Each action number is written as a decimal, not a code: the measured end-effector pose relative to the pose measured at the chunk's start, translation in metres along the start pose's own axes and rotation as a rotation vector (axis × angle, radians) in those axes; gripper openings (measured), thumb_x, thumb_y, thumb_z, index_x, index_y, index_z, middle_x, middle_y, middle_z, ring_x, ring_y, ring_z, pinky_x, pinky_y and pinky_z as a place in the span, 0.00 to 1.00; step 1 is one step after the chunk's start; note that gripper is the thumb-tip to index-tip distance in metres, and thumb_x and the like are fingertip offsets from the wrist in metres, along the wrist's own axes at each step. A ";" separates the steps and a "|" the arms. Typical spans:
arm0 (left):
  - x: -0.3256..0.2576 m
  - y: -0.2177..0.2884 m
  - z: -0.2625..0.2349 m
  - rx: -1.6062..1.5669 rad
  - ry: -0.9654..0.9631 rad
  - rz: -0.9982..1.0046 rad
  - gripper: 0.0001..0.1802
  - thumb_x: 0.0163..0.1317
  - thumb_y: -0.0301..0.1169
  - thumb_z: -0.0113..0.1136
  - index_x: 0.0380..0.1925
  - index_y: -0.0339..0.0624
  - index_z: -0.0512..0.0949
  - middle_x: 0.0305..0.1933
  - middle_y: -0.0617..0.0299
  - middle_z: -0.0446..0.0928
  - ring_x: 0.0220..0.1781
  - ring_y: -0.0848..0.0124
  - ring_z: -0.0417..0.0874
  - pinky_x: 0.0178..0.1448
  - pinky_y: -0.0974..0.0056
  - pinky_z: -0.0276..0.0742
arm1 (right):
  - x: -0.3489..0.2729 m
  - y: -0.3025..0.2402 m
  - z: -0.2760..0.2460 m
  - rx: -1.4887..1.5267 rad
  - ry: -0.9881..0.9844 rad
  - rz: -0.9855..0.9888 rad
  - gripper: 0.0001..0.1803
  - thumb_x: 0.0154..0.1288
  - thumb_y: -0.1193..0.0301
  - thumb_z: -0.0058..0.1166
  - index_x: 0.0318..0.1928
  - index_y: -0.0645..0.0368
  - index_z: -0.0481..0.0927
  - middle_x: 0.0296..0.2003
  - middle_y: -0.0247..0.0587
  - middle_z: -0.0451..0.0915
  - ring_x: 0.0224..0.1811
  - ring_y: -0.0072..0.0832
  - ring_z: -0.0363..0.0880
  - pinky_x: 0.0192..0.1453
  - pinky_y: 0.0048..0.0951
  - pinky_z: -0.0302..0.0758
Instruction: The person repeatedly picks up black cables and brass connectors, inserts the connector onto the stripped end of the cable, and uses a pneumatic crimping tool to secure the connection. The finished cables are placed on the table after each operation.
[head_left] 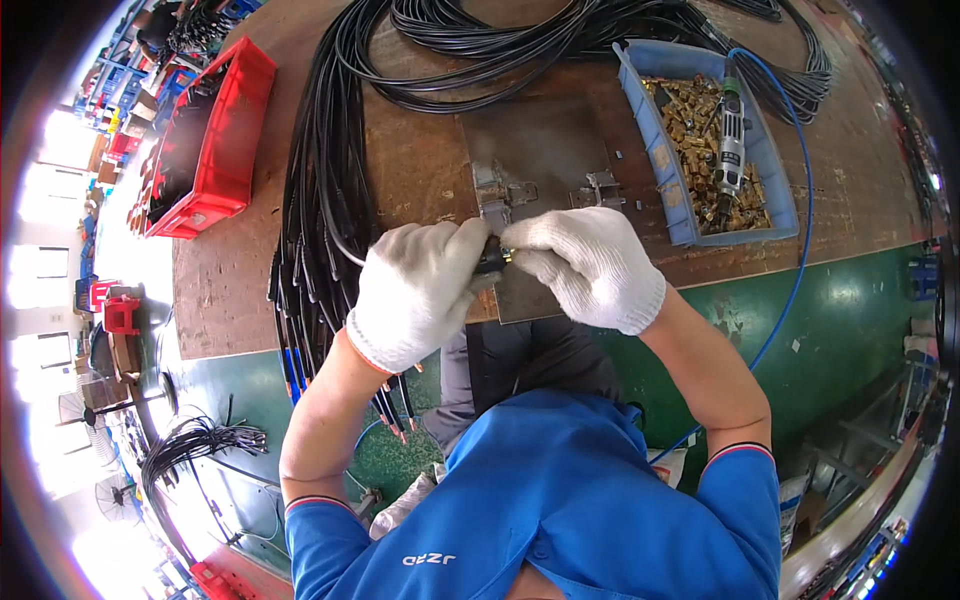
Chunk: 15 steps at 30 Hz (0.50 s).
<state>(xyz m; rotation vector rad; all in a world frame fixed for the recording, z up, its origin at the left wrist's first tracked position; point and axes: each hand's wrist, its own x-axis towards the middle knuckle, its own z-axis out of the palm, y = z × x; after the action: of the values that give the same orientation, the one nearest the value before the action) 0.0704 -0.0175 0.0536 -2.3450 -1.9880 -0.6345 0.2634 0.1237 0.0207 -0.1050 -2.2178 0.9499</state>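
Both my hands wear white knitted gloves and meet over the near edge of the table. My left hand (415, 285) is closed round a black cable end (491, 258), whose cable runs back under the wrist to the left. At the tip of that end, a small brass fitting (508, 255) shows between the two hands. My right hand (595, 270) pinches at this fitting with thumb and forefinger, and its fingertips partly hide it. Just beyond the hands, small metal fixtures (507, 192) sit on a dark metal plate (540, 130).
Bundled black cables (325, 150) lie across the table's left and far side, ends hanging over the near edge. At right, a blue bin (655, 150) holds brass fittings (690, 125) and a power tool (732, 145) with a blue hose (803, 230). A red bin (240, 130) stands far left.
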 end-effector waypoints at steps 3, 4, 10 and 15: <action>0.007 0.000 0.000 0.111 -0.068 -0.019 0.25 0.53 0.29 0.74 0.52 0.37 0.79 0.31 0.52 0.79 0.35 0.49 0.84 0.43 0.48 0.79 | -0.002 0.006 0.007 0.125 0.030 0.139 0.07 0.72 0.75 0.67 0.48 0.59 0.86 0.38 0.51 0.90 0.40 0.49 0.92 0.41 0.38 0.86; 0.008 -0.002 0.001 0.105 -0.071 -0.009 0.27 0.53 0.28 0.74 0.54 0.36 0.79 0.32 0.52 0.80 0.35 0.49 0.85 0.43 0.48 0.80 | -0.001 0.007 0.009 0.152 0.051 0.157 0.07 0.73 0.75 0.66 0.48 0.60 0.86 0.38 0.52 0.90 0.40 0.48 0.92 0.41 0.38 0.86; 0.014 -0.021 -0.002 0.010 -0.118 -0.023 0.41 0.51 0.25 0.72 0.69 0.35 0.73 0.37 0.50 0.85 0.36 0.48 0.88 0.43 0.48 0.83 | 0.008 0.009 0.020 0.256 -0.046 0.391 0.10 0.78 0.70 0.59 0.53 0.61 0.81 0.44 0.56 0.88 0.46 0.52 0.90 0.50 0.41 0.84; 0.035 -0.028 -0.007 0.131 0.112 0.106 0.48 0.50 0.34 0.77 0.74 0.40 0.71 0.42 0.54 0.86 0.41 0.51 0.88 0.49 0.50 0.83 | 0.026 0.015 0.045 0.395 0.112 0.544 0.15 0.80 0.64 0.58 0.52 0.65 0.83 0.40 0.50 0.89 0.43 0.37 0.90 0.47 0.38 0.83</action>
<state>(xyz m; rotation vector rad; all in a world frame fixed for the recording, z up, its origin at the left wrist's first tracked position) 0.0460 0.0193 0.0632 -2.2680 -1.7888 -0.5966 0.2125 0.1164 0.0041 -0.5834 -1.8857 1.6133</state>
